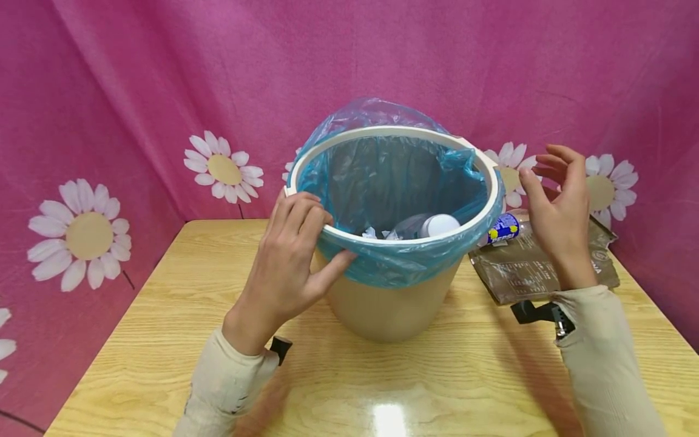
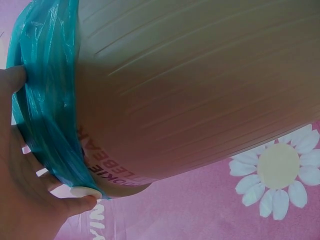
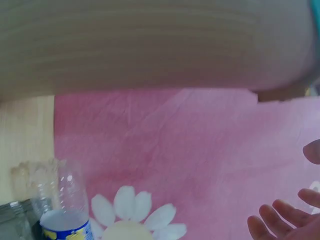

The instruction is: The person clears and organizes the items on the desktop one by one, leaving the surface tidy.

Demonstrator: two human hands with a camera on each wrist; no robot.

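The bin [image 1: 390, 297] stands upright near the middle of the wooden table [image 1: 164, 340], a little toward the far edge. A blue bag [image 1: 404, 261] lines it, folded over the top and held by a pale ring [image 1: 494, 176] that sits around the rim. Down inside the bag I see a clear bottle with a white cap [image 1: 437, 226] lying among some crumpled white scraps [image 1: 371, 233].

My left hand [image 1: 289, 267] is on the near left side of the rim. My fingers [image 1: 303, 212] curl over the ring from above while my thumb [image 1: 335, 267] presses the folded blue bag against the bin wall from outside, so I am gripping the rim. The left wrist view shows the same hold from below: my thumb tip [image 2: 82, 202] sits under the ring's edge with the blue plastic bunched beside it.

My right hand [image 1: 554, 209] hovers just off the right side of the rim, apart from it, with fingers loosely spread and relaxed, holding nothing.

Below that hand, on the right of the table, another plastic bottle with a blue and yellow label [image 1: 503, 229] lies on its side just beside the bin, resting on a flat brown packet [image 1: 537, 270]. Behind the table hangs a pink cloth [image 1: 164, 79] printed with white daisies.
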